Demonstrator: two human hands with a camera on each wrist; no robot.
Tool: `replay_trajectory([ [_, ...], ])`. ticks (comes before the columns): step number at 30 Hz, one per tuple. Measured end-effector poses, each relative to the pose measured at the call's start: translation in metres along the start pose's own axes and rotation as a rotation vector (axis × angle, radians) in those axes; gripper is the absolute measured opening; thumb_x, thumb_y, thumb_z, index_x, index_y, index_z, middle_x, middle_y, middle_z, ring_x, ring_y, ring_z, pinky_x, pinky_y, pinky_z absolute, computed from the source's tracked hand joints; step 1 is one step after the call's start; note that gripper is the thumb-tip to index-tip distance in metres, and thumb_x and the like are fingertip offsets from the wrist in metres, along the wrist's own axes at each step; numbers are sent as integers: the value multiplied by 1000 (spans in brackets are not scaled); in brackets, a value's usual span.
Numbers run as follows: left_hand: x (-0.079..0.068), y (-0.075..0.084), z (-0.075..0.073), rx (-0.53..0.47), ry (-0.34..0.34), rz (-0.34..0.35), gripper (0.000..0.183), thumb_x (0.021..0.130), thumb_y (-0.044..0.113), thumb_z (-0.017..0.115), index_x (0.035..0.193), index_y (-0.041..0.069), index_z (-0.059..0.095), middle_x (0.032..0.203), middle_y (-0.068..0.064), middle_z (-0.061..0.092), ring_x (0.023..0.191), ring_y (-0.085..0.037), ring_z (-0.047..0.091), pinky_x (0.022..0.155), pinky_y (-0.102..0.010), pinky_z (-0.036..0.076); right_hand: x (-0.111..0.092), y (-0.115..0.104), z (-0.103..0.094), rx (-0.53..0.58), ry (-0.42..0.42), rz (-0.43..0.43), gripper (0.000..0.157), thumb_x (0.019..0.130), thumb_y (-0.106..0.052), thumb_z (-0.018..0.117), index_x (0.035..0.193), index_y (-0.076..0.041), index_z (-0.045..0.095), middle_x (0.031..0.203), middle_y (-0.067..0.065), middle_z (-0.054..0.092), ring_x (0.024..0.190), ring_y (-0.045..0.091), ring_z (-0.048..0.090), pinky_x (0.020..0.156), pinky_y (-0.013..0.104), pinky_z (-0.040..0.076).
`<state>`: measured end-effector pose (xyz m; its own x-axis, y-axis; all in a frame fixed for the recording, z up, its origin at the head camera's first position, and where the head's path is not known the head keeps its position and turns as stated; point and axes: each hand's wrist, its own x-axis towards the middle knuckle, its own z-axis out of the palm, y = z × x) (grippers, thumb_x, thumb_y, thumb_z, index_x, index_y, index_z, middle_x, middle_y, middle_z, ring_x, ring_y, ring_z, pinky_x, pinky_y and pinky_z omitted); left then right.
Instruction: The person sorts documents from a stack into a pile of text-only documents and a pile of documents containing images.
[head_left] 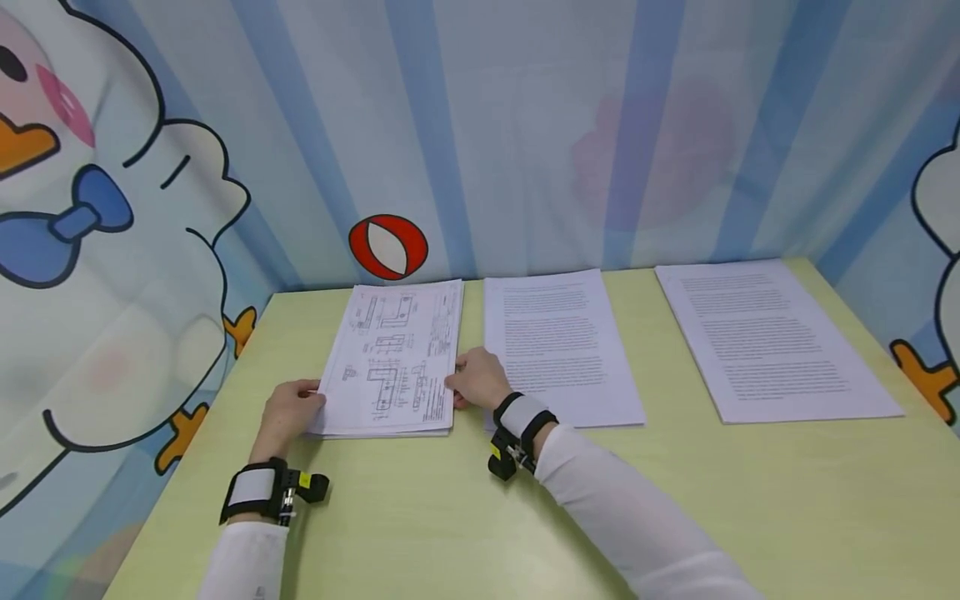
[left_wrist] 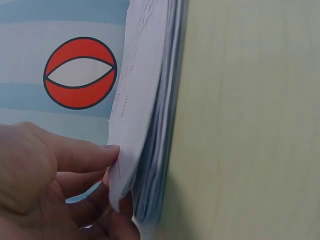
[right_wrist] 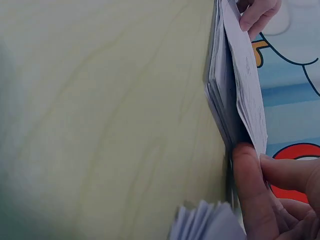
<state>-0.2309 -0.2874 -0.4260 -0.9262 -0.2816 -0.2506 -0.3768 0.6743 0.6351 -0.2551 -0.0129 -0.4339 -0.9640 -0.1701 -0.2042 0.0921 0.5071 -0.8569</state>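
A stack of technical drawings (head_left: 390,350) lies at the left of the table, between both hands. My left hand (head_left: 288,414) pinches the top sheets at their left edge, thumb on the paper and fingers underneath. On the opposite edge my right hand (head_left: 482,379) grips the same sheets between thumb and index finger. In the right wrist view, the upper sheets (right_wrist: 247,80) are lifted slightly, leaving a gap above the lower sheets (right_wrist: 219,95). A middle stack of printed text pages (head_left: 555,350) lies just right of my right hand.
Another stack of text pages (head_left: 780,342) lies at the right of the pale yellow-green table (head_left: 420,517). A cartoon-printed curtain (head_left: 525,142) borders the table's back and sides. Each wrist wears a strapped camera (head_left: 311,487).
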Motion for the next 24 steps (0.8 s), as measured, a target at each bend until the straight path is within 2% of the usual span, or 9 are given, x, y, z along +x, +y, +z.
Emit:
replay_trajectory([
  [5, -1, -4, 2, 31, 38, 22, 43, 92, 15, 52, 130, -6, 51, 121, -26, 55, 98, -33, 51, 74, -36, 44, 1, 4, 2, -19, 33, -30, 18, 83, -12, 65, 96, -1, 73, 62, 11, 71, 47, 15, 65, 43, 19, 50],
  [9, -4, -3, 4, 64, 56, 45, 41, 92, 15, 52, 126, -8, 54, 119, -27, 58, 94, -33, 53, 68, -31, 42, -1, 3, 0, -90, 37, -62, 16, 84, -13, 63, 80, -2, 74, 60, 11, 71, 47, 16, 65, 39, 17, 43],
  [11, -6, -3, 3, 69, 52, 38, 41, 92, 17, 51, 126, -8, 54, 120, -28, 58, 94, -33, 53, 69, -32, 42, -2, 1, -1, -148, 42, -74, 21, 84, -14, 62, 71, -3, 74, 58, 11, 71, 47, 17, 65, 38, 18, 37],
  [14, -7, -3, 2, 58, 43, 18, 44, 94, 21, 48, 128, -7, 52, 124, -29, 55, 98, -35, 52, 74, -40, 45, -2, -4, -6, -220, 34, -73, 27, 84, -17, 61, 64, -3, 73, 58, 11, 71, 48, 19, 64, 39, 20, 32],
  [17, 13, -17, 11, 87, 103, 42, 50, 95, 33, 45, 131, -3, 51, 125, -26, 56, 102, -36, 54, 79, -45, 47, -2, -8, -17, -232, 2, -54, 32, 86, -21, 61, 60, -4, 71, 61, 12, 72, 54, 21, 67, 42, 21, 33],
  [19, 12, -8, 13, 92, 138, 68, 51, 96, 34, 44, 133, -1, 49, 126, -25, 56, 106, -38, 54, 81, -49, 47, -4, -11, -28, -210, -10, -48, 31, 87, -23, 60, 67, -3, 72, 65, 12, 73, 58, 21, 69, 45, 20, 38],
  [21, 8, 6, 17, 105, 190, 119, 51, 96, 35, 44, 133, 1, 50, 125, -24, 57, 105, -38, 56, 78, -47, 48, -8, -13, -40, -146, -14, -34, 28, 88, -23, 60, 77, -1, 73, 75, 13, 74, 64, 22, 70, 50, 21, 46],
  [23, -12, 38, 14, 82, 198, 165, 47, 96, 30, 44, 133, 0, 50, 124, -24, 58, 102, -38, 57, 74, -43, 48, -11, -14, -52, -90, -6, -36, 28, 88, -23, 59, 94, 0, 74, 83, 14, 74, 68, 21, 71, 57, 24, 54],
  [24, -21, 52, 14, 62, 199, 181, 45, 96, 26, 46, 133, 1, 51, 123, -24, 58, 101, -37, 57, 73, -42, 47, -13, -15, -58, -68, 4, -46, 28, 88, -23, 59, 97, 0, 73, 87, 14, 74, 69, 21, 71, 59, 26, 56],
])
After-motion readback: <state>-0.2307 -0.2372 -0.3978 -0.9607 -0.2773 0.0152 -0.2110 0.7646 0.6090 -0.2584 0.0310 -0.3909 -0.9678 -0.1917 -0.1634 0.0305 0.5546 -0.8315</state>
